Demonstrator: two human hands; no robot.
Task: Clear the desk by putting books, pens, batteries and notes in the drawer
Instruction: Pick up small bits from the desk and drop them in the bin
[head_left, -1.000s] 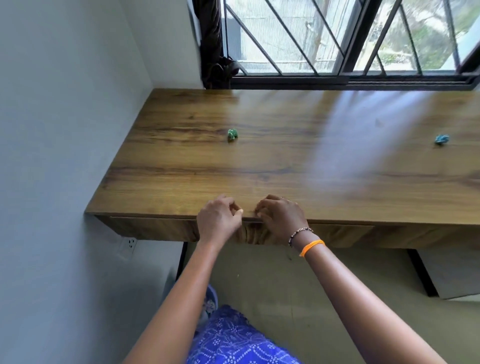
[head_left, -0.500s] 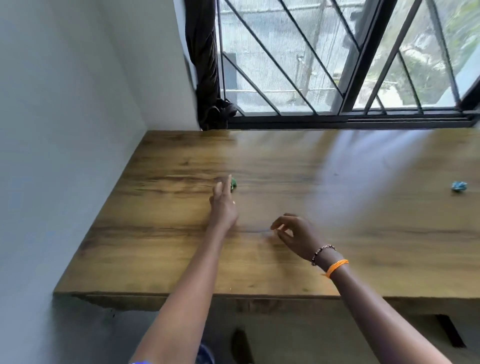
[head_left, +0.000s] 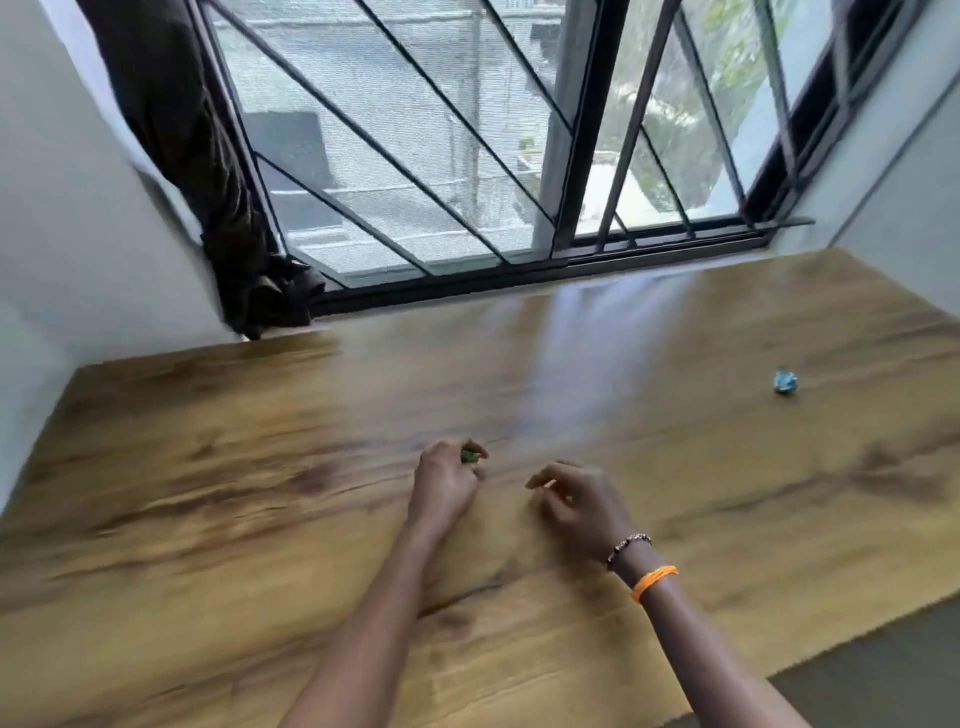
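You've got the small crumpled green paper wad (head_left: 469, 456) pinched in your left hand (head_left: 445, 483) above the wooden desk (head_left: 208, 519), right hand (head_left: 582, 503) loose and empty, so next you'll probably want the crumpled blue wad (head_left: 785, 382) far right.

Your left hand (head_left: 445, 483) is pinching a small green crumpled note (head_left: 469, 456) between curled fingertips, low over the wooden desk (head_left: 208, 519). Your right hand (head_left: 576, 501) is hovering just beside it at 3 o'clock, fingers loosely curled, holding nothing; a beaded bracelet (head_left: 628, 548) and an orange band (head_left: 653, 582) are sitting on that wrist. A blue crumpled note (head_left: 785, 382) is lying well apart at 2 o'clock. The barred window (head_left: 467, 156) is running along 12 o'clock.
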